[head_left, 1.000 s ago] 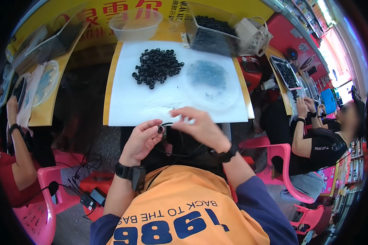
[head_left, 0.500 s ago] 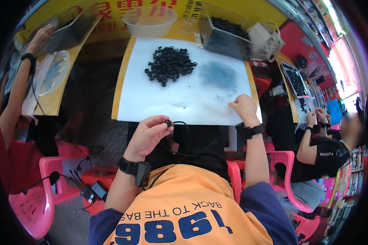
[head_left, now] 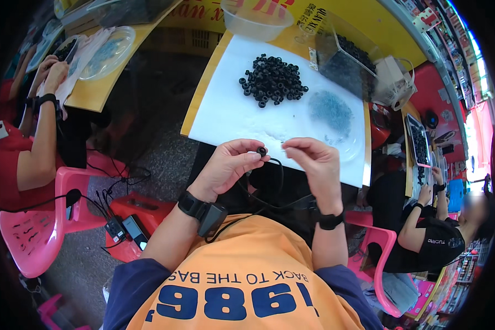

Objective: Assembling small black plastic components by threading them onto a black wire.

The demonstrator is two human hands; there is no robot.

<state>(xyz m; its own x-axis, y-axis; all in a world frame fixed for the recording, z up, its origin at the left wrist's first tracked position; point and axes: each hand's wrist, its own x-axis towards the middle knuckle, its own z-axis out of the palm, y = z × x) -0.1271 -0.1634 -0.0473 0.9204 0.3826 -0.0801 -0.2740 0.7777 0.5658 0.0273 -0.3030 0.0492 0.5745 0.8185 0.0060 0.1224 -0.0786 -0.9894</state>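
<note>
One black ring (head_left: 262, 151) in hand, a large heap of rings (head_left: 272, 81) left on the white mat (head_left: 220, 104).
The left hand (head_left: 228, 165) pinches the ring between thumb and forefinger, just off the mat's near edge; the right hand (head_left: 316, 165) is close by, fingertips nearly together, but whether they grip anything I cannot tell. Plenty of tiny blue bits (head_left: 331, 113) lie on the clear plate (head_left: 358, 146); whether the held ring is finished is too small to see.
</note>
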